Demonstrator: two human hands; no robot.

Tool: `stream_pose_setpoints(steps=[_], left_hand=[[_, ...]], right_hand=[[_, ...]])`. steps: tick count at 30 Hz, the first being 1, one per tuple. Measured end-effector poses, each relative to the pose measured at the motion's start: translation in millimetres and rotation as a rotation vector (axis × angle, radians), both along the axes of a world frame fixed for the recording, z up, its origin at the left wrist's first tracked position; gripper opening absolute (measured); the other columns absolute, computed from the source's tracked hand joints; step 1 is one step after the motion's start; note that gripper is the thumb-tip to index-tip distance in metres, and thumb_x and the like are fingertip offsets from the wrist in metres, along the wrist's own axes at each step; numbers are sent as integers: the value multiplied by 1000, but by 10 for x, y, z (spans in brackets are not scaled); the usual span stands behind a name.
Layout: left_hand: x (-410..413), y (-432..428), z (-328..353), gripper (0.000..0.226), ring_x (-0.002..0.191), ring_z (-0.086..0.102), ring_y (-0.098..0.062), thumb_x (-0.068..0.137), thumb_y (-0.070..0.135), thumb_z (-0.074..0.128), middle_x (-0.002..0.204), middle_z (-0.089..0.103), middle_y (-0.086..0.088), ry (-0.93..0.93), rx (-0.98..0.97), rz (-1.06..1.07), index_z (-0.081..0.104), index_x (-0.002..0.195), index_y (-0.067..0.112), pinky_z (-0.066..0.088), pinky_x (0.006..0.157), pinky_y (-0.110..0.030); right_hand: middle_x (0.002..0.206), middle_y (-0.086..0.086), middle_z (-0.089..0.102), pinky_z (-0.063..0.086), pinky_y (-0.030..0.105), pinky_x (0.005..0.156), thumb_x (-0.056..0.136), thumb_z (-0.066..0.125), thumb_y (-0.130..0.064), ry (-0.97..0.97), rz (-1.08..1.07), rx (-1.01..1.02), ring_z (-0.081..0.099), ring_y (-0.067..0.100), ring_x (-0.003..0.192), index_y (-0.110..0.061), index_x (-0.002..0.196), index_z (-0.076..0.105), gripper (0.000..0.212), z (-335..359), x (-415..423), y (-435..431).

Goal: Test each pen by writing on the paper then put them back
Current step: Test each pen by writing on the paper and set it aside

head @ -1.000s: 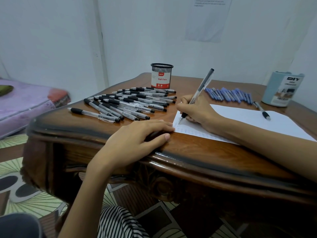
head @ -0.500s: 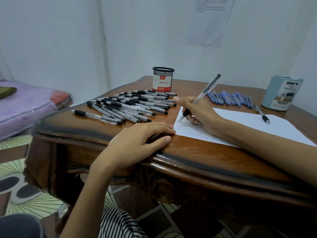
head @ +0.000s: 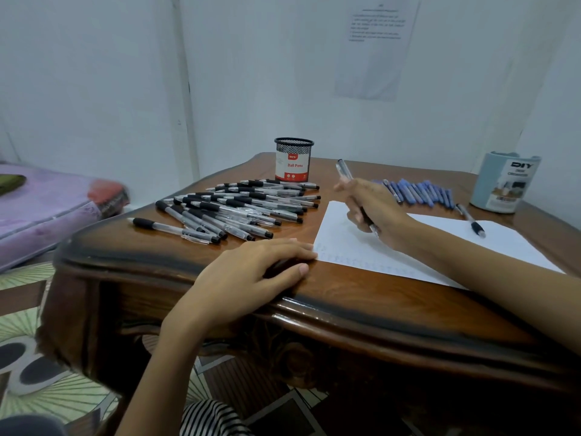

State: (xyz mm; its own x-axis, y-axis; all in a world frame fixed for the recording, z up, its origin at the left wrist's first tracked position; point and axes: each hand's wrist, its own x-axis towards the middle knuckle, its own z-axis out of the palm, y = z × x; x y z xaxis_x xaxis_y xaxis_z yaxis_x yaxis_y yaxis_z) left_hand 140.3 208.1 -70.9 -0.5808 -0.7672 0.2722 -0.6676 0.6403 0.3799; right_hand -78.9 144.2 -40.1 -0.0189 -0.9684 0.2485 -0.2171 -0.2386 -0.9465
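Lettering on the black mesh cup reads "DIY Ball Pens"; the pale blue organiser also says "DIY". Print on the wall sheet is too small to read. The right hand clasps a pen over the paper. The left hand lies relaxed on the glossy wooden table beside heaped black pens.

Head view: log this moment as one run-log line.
right grip: holds pen, tip over paper | left grip: flat on table by paper corner | black pens: piled left of paper
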Motion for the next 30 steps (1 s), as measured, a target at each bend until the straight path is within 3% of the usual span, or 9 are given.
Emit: stream_pose_setpoints(steps=[2,9,19,22,24,26,30], left_hand=[[2,2,-2,60,125,30,17,74,70,19,133,44,33,3,0,0,46,125,51,37,106,-34],[1,-2,-1,61,126,31,16,74,70,19,133,44,31,6,13,-4,46,125,51,37,106,-35],[10,20,9,56,123,32,17,73,71,20,132,43,35,16,13,-12,45,121,56,37,105,-30],[11,16,11,53,123,34,16,72,72,20,131,43,36,11,21,-17,44,117,59,37,105,-31],[11,9,14,48,123,33,17,72,73,20,131,42,36,2,23,-23,41,114,62,37,105,-29],[3,14,22,43,122,33,18,75,74,24,131,41,37,-5,24,-27,40,113,62,36,105,-27],[-3,21,33,42,124,32,16,75,74,27,131,39,36,-11,44,-30,39,113,61,34,106,-25]], right_hand=[[36,-9,35,23,15,31,96,50,-27,56,6,14,27,5,30,-9,84,59,23,-17,24,26],[34,-4,34,25,17,30,99,39,-35,53,98,83,26,8,27,-3,95,67,42,-25,60,42],[33,-3,37,24,15,31,101,36,-25,120,49,90,28,8,27,-5,79,64,41,60,-30,-41],[37,-2,42,25,17,34,95,47,-19,328,-164,73,34,8,31,-9,76,64,27,173,-307,-141],[46,1,46,28,22,39,91,51,-19,619,-328,19,42,12,39,-11,70,55,23,233,-605,-185],[56,5,47,30,26,44,93,52,-20,870,-470,37,45,16,47,-8,77,48,20,265,-924,-172],[45,7,44,30,23,43,87,61,-23,1061,-583,184,41,17,45,-5,58,47,37,230,-1396,-110]])
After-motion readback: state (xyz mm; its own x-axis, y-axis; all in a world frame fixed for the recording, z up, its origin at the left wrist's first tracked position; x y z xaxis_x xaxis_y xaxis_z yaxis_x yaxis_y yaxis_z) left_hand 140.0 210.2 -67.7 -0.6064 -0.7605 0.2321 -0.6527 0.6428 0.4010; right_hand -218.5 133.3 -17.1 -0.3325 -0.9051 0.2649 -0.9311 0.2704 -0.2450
